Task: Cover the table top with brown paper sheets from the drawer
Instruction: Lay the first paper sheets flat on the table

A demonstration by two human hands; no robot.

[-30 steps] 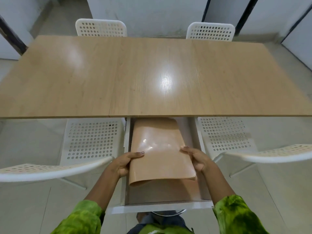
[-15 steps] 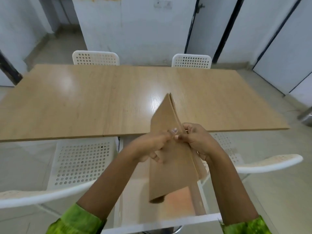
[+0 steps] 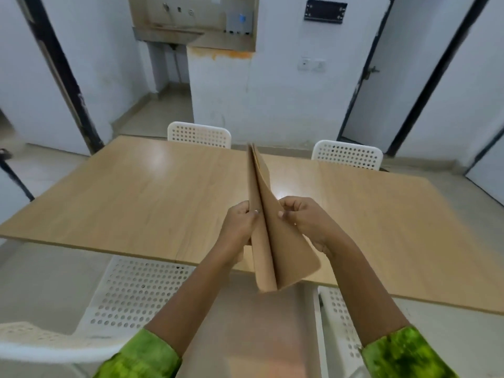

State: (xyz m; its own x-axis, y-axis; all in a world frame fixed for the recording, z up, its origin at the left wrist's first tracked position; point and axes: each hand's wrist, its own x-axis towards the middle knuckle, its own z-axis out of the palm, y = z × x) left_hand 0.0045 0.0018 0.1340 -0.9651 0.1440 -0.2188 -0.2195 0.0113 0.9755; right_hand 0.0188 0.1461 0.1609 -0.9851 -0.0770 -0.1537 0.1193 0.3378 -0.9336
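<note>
Both hands up over the near table edge, pinching a stack of brown paper sheets held edge-on, almost vertical. Left hand grips the left face, thumb and fingertips closed on the sheet edge; right hand grips the right face the same way, fingers curled. Sheets splay apart slightly between the hands, forming a narrow V. Paper is matte tan, stiff enough to stand, with rounded lower corners; its top tip reaches above the hands toward the far table edge.

Wooden table top lies beyond and beside both hands: light laminate with faint grain, glossy, a bright glare spot just past the right hand. Bare of paper.

Open drawer sits below the wrists, between the forearms, with a white wall on the right and a smooth, reflective floor, blurred.

White perforated plastic chairs: one seat below-left of the left forearm, two backrests beyond the table. Green mottled sleeves at both forearms.
</note>
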